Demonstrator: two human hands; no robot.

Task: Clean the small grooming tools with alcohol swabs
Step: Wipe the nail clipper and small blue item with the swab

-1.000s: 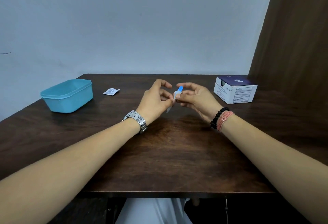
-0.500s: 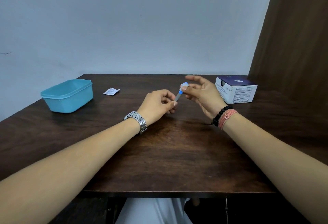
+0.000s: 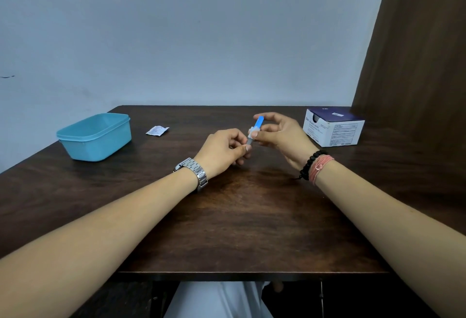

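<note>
A small grooming tool (image 3: 255,129) with a blue handle and a grey lower end is held tilted above the table's middle. My right hand (image 3: 282,136) pinches its white middle part between thumb and fingers. My left hand (image 3: 224,150) is closed at the tool's grey lower tip, thumb and forefinger pressed together there; whether a swab is between them is hidden. A torn white swab packet (image 3: 156,130) lies flat on the table to the left.
A teal plastic tub (image 3: 95,138) stands at the table's left side. A white and dark blue swab box (image 3: 332,130) stands at the back right. The dark wooden table (image 3: 239,217) ends at a front edge near me; a brown curtain hangs at right.
My right hand turned the tool and brought it back down to my left hand, whose fingers now close on the grey lower end. Half a second ago the hands were apart.
</note>
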